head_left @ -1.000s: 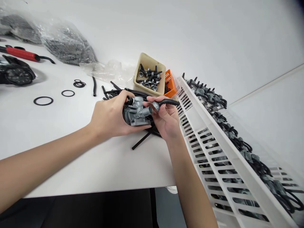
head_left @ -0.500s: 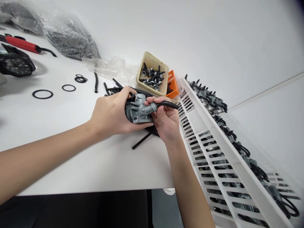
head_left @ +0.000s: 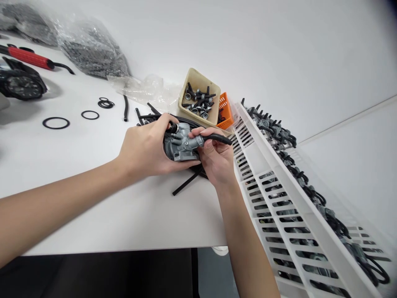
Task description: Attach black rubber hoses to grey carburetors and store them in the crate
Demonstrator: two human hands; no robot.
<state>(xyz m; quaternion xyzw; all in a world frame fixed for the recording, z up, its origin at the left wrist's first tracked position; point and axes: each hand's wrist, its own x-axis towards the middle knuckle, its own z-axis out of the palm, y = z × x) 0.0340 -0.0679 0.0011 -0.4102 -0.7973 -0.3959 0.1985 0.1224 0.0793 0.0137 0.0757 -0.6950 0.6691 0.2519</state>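
Above the white table, a grey metal carburetor (head_left: pixel 185 144) is in my left hand (head_left: pixel 149 145), whose thumb and fingers wrap round its body. My right hand (head_left: pixel 217 159) pinches the round metal cap (head_left: pixel 195 142) at the carburetor's right end. From this cap a black rubber boot (head_left: pixel 218 138) points right. Under and behind the carburetor lie several black rubber hoses (head_left: pixel 187 183), partly hidden by my hands. Some of my right fingertips are out of sight behind the cap.
A cream bin (head_left: pixel 198 78) of capped black boots and an orange basket (head_left: pixel 227 109) stand behind my hands. On the right leans a white slotted crate (head_left: pixel 279 178) full of carburetors. Leftward lie black rubber rings (head_left: pixel 56 123), a wristwatch (head_left: pixel 23 85), a red-handled tool (head_left: pixel 29 57) and plastic bags (head_left: pixel 89 49).
The black boot's tip has shifted very slightly left and down. Both hands keep their hold on the carburetor and cap.
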